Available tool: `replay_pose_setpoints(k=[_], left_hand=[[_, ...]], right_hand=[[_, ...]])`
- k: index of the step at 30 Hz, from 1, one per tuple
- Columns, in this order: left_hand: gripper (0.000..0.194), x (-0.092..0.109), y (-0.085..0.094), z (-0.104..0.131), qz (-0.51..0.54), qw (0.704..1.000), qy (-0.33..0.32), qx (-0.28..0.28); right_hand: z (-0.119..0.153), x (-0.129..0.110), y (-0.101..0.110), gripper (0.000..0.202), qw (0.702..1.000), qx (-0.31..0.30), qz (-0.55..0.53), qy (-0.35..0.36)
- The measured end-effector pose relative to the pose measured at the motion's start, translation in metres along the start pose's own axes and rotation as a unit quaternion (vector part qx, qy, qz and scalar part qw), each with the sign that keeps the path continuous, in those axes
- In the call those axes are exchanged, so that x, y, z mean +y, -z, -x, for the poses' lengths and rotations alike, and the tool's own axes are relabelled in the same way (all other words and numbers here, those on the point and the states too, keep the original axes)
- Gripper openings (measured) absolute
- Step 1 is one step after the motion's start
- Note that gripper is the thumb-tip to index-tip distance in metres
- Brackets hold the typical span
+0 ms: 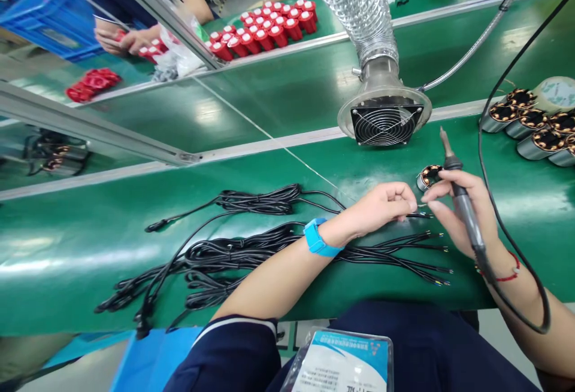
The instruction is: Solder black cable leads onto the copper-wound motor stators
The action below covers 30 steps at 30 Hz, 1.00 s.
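Observation:
My left hand, a blue band on its wrist, pinches the end of a black cable near its stripped wires. In my right hand a soldering iron rests between thumb and fingers, its tip pointing up and away. The right thumb and index finger come close to the wire end at the left fingertips; whether they touch it cannot be made out. Just beyond the hands stands a small motor stator with copper windings. Bundled black cables lie on the green table, their bare ends under and beside my left forearm.
A fume duct with a round fan grille hangs above the table's back edge. More stators stand at the right. The iron's cord loops past my right arm. Behind the frame are red parts, a blue crate and another person's hands.

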<state>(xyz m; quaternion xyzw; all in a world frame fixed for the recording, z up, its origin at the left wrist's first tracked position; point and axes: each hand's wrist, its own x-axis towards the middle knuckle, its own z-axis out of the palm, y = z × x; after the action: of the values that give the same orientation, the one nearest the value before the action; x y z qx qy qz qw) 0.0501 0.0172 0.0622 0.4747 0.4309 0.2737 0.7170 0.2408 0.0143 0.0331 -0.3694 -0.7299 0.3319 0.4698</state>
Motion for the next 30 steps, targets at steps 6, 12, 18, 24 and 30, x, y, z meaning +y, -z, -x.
replay_pose_setpoints(k=[6,12,18,24,30], left_hand=[[0.008,-0.004,0.002,-0.013,0.005,0.992,0.014,0.125],[0.009,-0.012,0.005,-0.018,0.016,0.99,0.03,0.135],[0.008,-0.013,0.006,-0.019,0.014,0.987,0.018,0.157],[0.008,-0.011,0.011,-0.019,0.013,0.985,0.008,0.17],[0.011,-0.007,0.012,-0.019,0.015,0.983,0.027,0.179]], right_hand=[[-0.005,0.032,0.017,0.049,0.969,0.021,0.205,-0.133],[-0.007,0.023,0.014,0.038,0.97,0.002,0.203,-0.134],[0.0,0.008,0.015,0.045,0.98,0.03,0.19,-0.054],[0.004,0.011,0.021,0.024,0.991,0.075,0.11,0.023],[0.001,0.008,0.019,0.02,0.989,0.063,0.079,0.109]])
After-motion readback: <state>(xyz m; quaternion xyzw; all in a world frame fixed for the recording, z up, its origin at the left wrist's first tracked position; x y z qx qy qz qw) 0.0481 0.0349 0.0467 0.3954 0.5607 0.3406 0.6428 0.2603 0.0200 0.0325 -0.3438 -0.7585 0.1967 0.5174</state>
